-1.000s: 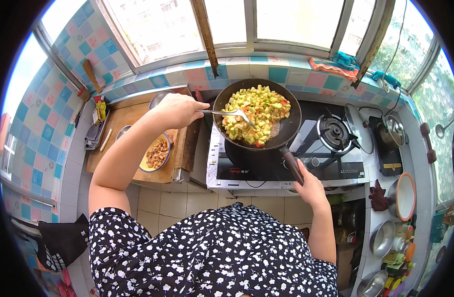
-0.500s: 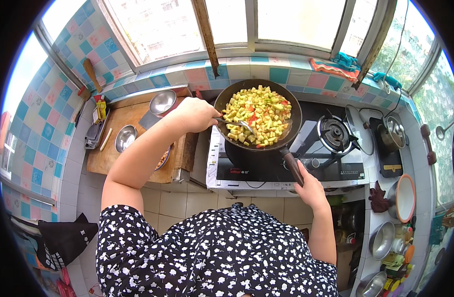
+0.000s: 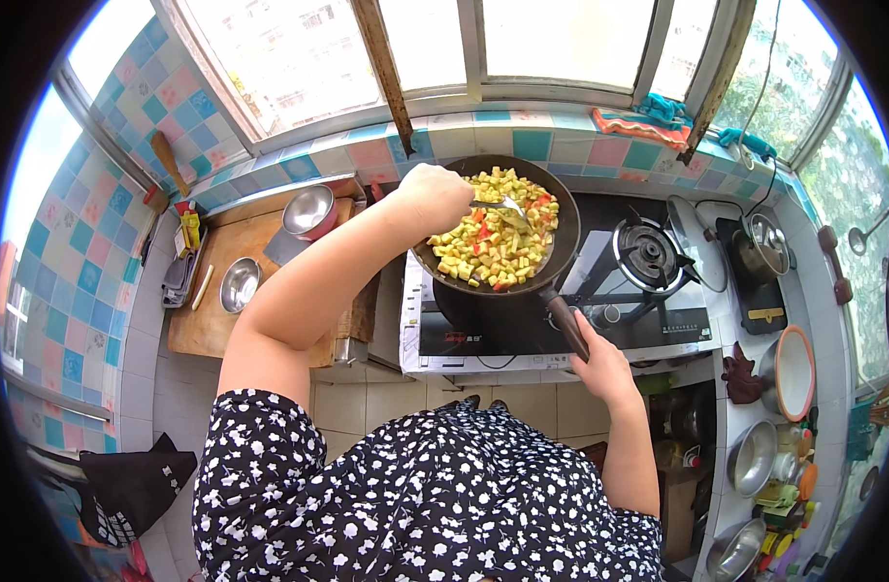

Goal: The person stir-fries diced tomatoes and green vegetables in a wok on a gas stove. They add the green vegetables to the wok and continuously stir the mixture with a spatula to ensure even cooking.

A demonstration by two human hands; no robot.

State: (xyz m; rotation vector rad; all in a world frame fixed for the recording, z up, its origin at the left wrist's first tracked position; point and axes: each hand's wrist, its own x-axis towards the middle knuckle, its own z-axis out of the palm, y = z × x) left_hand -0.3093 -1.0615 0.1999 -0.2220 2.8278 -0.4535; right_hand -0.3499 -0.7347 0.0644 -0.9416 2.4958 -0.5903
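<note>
A dark frying pan (image 3: 565,242) sits over the left burner of the stove, filled with small yellow-green diced vegetables (image 3: 483,254) and some red pieces. My right hand (image 3: 604,369) is closed round the end of its dark brown handle (image 3: 566,325). Over the pan's left rim reaches my left hand (image 3: 435,202), its fingers wrapped round a metal spoon (image 3: 511,207). The spoon's head rests among the cubes toward the far right of the pan; most of its handle is hidden by the hand.
Right of the pan is a bare gas burner (image 3: 650,256), with a small pot (image 3: 766,247) beyond it. A wooden cutting board (image 3: 207,320) with metal bowls (image 3: 241,284) lies left. More bowls (image 3: 752,456) line the right counter. Windows stand behind the tiled ledge (image 3: 464,142).
My left hand has moved right and farther away over the pan, carrying the spoon through the cubes. The cubes have shifted toward the pan's left. My right hand keeps its grip on the handle.
</note>
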